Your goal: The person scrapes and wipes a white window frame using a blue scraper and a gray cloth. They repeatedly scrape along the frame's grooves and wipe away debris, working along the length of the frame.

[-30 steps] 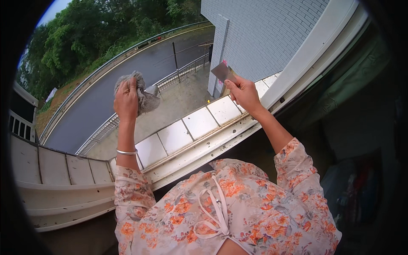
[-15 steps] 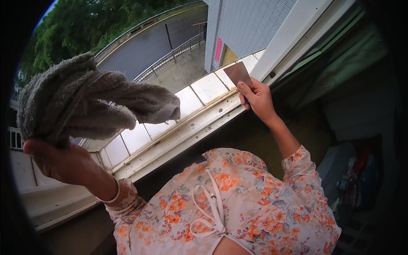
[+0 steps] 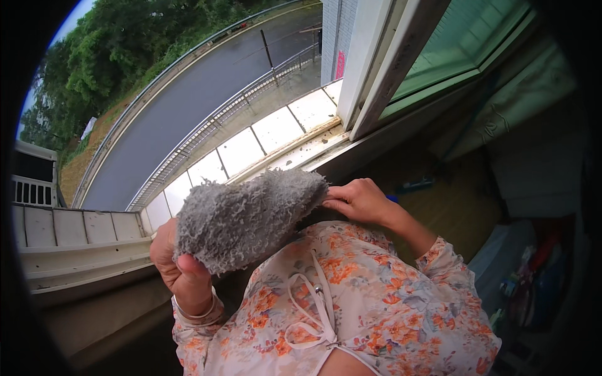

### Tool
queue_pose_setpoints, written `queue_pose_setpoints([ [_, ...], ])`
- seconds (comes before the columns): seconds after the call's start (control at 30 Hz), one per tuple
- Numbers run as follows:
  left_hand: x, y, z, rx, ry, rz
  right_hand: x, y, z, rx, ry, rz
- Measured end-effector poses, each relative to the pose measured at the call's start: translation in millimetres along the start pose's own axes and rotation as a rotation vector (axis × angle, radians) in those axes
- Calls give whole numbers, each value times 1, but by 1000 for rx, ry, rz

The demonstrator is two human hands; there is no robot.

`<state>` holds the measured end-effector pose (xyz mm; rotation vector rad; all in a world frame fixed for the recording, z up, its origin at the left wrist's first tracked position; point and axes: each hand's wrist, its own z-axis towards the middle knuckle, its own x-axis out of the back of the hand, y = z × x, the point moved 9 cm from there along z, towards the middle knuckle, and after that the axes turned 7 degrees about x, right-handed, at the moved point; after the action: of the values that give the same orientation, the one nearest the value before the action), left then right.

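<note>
A shaggy grey rag (image 3: 251, 219) is bunched up in front of my chest. My left hand (image 3: 182, 269) is closed around its left end, thumb on the near side. At the rag's right end is my right hand (image 3: 360, 202), fingers closed on the scraper (image 3: 392, 198). Only a bit of the scraper's blue handle shows behind that hand; its blade is hidden, seemingly behind or inside the rag. I cannot tell whether the right fingertips also pinch the cloth.
Beyond the rag runs a dirt-specked white window track (image 3: 307, 150) with a white-tiled ledge (image 3: 241, 151) outside it. An upright window frame (image 3: 395, 69) with a glass pane stands at right. Railing and road lie far below. Bagged items (image 3: 533, 276) sit indoors at lower right.
My left hand has brought the rag down and right, toward my chest. My right hand has drawn the scraper back from the window track to the rag, where its blade is now out of sight.
</note>
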<state>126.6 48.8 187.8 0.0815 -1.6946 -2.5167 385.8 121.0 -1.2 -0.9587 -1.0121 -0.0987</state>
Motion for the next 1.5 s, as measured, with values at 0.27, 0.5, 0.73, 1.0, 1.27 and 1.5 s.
queue_pose_setpoints([
  [0.27,-43,-21,-2,288,-211,199,27,1,-22,6,427,368],
  [0.5,14,-116,-31,489,111,306,47,66,-72,-375,728,632],
  [0.73,21,-149,-36,451,192,881,101,19,-21,-121,426,-720],
  [1.0,6,-149,-39,119,99,1141,91,7,14,-10,-66,-1013],
  [1.27,25,-143,-37,126,65,1144,55,3,64,-48,-606,-1206],
  [1.5,38,-149,-34,245,141,1029,44,11,67,112,-737,-1269],
])
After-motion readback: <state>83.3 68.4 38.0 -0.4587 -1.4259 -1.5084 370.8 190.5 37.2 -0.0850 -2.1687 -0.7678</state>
